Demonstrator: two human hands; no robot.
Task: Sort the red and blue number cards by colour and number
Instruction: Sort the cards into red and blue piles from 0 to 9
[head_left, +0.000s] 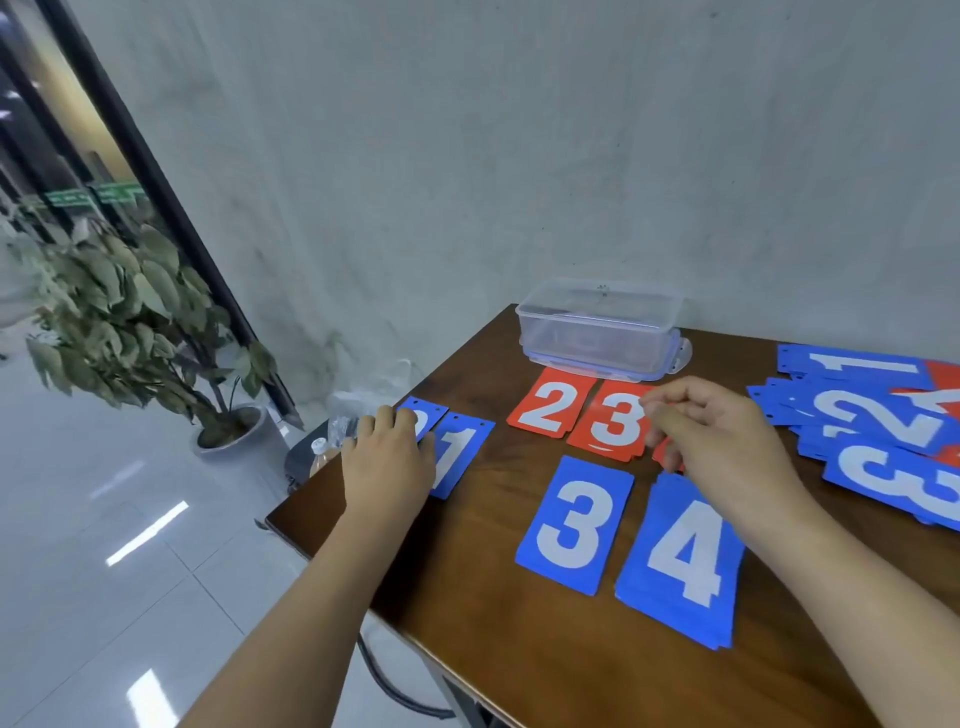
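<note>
Two blue cards (465, 447) under flat left grip (387, 460), right grip (722, 431) unclear, clear box (597, 327) beyond

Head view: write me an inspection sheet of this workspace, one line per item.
Surface: brown wooden table.
Job's things: red 2, red 3, blue 1, blue 3, blue 4 laid out; mixed heap of cards at right.
Clutter: clear plastic box at the far edge.
Hands: left hand rests flat on blue 1 and a half-hidden blue card; right hand, fingers curled, over a red card, grip unclear.
Cables: dark curve under the table, cable or frame unclear.
Surroundings: potted plant, bottle, plastic bag, tiled floor.
</note>
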